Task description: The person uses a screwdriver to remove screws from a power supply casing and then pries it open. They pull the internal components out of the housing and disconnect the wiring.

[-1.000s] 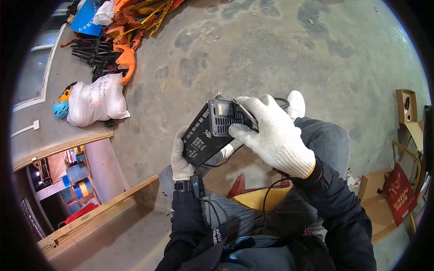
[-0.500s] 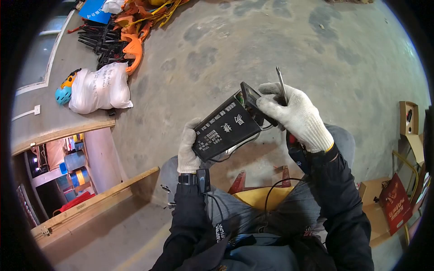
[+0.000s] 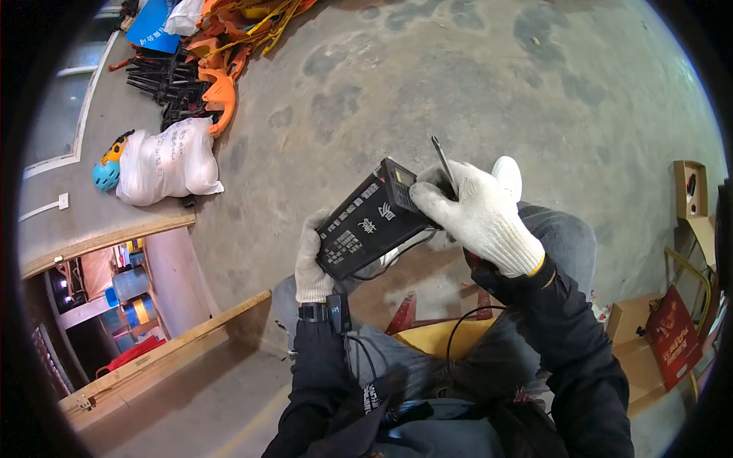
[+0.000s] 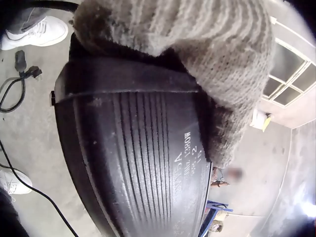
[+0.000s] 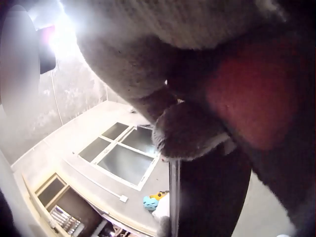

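Observation:
My gloved left hand (image 3: 311, 263) grips the lower end of a black electrical box (image 3: 370, 229) with white lettering. In the left wrist view the box's ribbed side (image 4: 143, 148) fills the middle, under the glove. My gloved right hand (image 3: 485, 221) holds a screwdriver, its metal shaft (image 3: 443, 162) sticking up past the fingers. The thumb and fingers of that hand are also at the box's vented end panel (image 3: 402, 183), which sits against the casing's upper end. A red patch, dark and blurred, shows under the glove (image 5: 133, 64) in the right wrist view. A black cord (image 3: 405, 250) hangs beside the box.
A yellow and red seat (image 3: 439, 336) shows between the person's legs. At left lie a white sack (image 3: 168, 164), a blue helmet (image 3: 106, 175) and orange parts (image 3: 221, 99) on the floor. Cardboard boxes (image 3: 637, 370) stand at right. A plug (image 4: 32, 72) lies on the floor.
Half a second ago the end panel stood tilted away from the casing; now it is against it. The right hand has moved down and left, and the screwdriver shaft leans further left.

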`<state>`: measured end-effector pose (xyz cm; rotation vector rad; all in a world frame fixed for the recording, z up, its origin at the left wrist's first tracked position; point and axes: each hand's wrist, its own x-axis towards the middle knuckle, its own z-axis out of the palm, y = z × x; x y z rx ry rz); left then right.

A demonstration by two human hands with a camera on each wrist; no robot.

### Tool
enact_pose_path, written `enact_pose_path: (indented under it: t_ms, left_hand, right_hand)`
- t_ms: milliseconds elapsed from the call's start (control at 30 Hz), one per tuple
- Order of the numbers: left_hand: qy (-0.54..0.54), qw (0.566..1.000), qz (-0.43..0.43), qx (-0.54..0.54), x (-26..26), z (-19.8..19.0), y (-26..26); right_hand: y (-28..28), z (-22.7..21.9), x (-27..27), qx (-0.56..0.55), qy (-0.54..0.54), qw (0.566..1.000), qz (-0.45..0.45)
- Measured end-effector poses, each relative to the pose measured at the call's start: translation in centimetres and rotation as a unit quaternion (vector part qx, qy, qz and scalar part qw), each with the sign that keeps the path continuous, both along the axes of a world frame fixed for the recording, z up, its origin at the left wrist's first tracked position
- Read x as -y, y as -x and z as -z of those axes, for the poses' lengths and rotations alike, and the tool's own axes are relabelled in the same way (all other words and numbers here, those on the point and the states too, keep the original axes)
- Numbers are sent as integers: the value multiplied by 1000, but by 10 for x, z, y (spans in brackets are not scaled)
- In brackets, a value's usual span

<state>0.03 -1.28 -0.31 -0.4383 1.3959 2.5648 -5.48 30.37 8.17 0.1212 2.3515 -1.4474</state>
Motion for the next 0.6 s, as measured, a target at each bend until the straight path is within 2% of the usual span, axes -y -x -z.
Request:
enact_pose_path:
  t_ms: [67,100,233,400,600]
  left_hand:
    - [5,1000,-18,-5,-2,-1,0]
    - [8,1000,-16,-6,3,3,-1]
    - [-50,998,-35,19,19,14,-3]
    - [-55,997,-41,19,19,14,-1]
    - [-88,995,-41,26,15,13,-1]
  right_hand:
    - [-2,4,-6,26,137,990,-12]
    - [0,-10,-12,72,161,984,-35]
    - [-10,1,-18,-20,139,986,-92]
    - [-13,1,-14,-28,134,987,-82]
    - [-9,3,-20,-41,192,975,-102]
